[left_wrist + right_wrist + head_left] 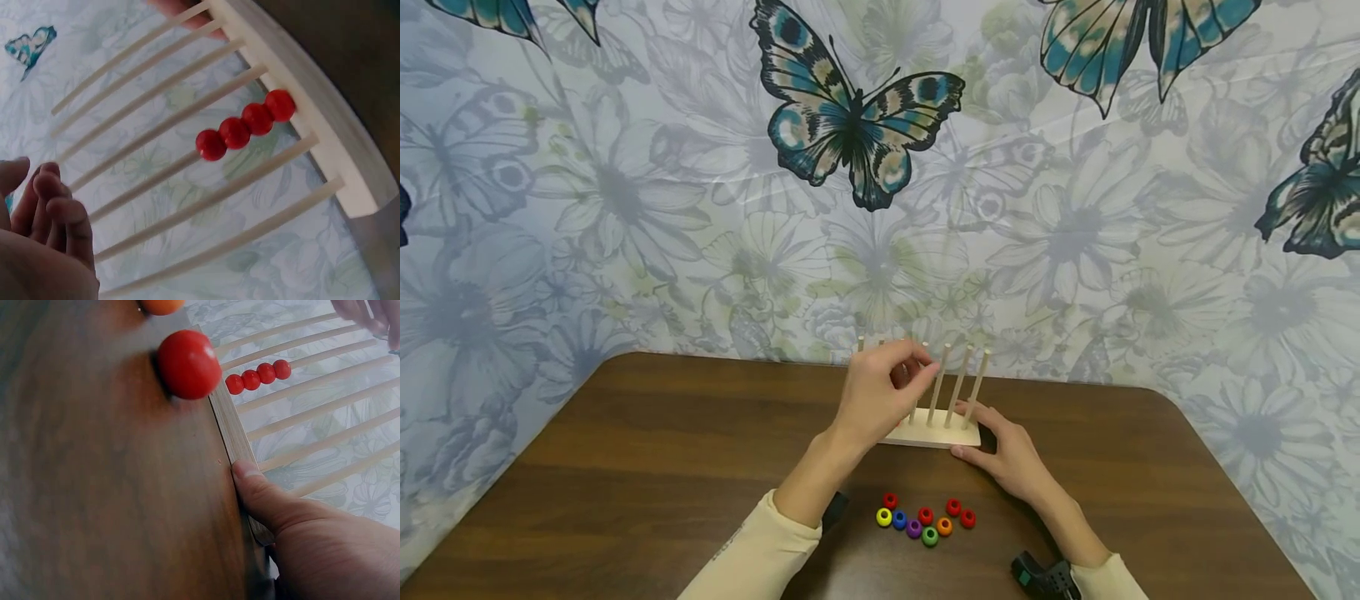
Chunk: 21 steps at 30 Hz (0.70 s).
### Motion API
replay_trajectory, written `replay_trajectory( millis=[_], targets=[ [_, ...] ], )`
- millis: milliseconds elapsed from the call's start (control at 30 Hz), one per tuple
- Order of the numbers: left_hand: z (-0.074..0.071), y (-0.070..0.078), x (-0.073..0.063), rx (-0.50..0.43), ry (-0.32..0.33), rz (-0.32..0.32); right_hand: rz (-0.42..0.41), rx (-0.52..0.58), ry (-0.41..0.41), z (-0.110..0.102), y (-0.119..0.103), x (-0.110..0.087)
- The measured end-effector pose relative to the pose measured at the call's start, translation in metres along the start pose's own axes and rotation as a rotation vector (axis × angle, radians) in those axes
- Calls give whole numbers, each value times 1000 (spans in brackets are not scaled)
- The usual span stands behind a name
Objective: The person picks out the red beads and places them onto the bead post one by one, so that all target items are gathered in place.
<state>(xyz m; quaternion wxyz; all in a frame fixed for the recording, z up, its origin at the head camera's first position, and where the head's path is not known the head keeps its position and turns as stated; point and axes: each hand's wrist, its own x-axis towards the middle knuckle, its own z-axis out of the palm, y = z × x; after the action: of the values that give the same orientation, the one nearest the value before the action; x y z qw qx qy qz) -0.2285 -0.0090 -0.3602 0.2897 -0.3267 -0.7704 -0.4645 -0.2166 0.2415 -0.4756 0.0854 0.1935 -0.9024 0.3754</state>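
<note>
A pale wooden peg stand (931, 433) with several upright pegs stands near the table's back edge. One peg carries a stack of several red beads (246, 125), which also shows in the right wrist view. Beside the peg tops is my left hand (883, 387), fingers loosely bent and thumb apart from them; no bead shows between them. In the head view this hand hides the stand's left part. My right hand (1011, 454) grips the base's right end, its thumb (253, 481) along the front edge and fingers behind.
In front of the stand lie loose beads: several red ones (926, 516), plus yellow (883, 517), blue (899, 520), purple (913, 528), green (930, 537) and orange (944, 527). Behind the brown table (662, 467) hangs a butterfly-print backdrop (1075, 242).
</note>
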Motion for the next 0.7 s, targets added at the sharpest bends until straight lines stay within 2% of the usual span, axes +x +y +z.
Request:
replay_trajectory(
  millis=[200,300,367,567,633,700],
  targets=[
    [10,-1,-7,-5,-155,-2,-11,-5,3,0,-1,0],
    [13,-1,-8,19,-269,-27,-2,-6,1,0,-1,0],
    [14,-1,-9,41,-380,-49,2,-9,-3,-1,-2,0],
    [19,-1,-16,65,-776,-106,-36,-28,-5,-2,-2,2],
    [23,-1,-19,41,-884,-119,-46,-22,-9,-2,-1,2],
    [27,0,-21,22,-964,-127,-48,-25,-11,-2,-1,2]
  ],
)
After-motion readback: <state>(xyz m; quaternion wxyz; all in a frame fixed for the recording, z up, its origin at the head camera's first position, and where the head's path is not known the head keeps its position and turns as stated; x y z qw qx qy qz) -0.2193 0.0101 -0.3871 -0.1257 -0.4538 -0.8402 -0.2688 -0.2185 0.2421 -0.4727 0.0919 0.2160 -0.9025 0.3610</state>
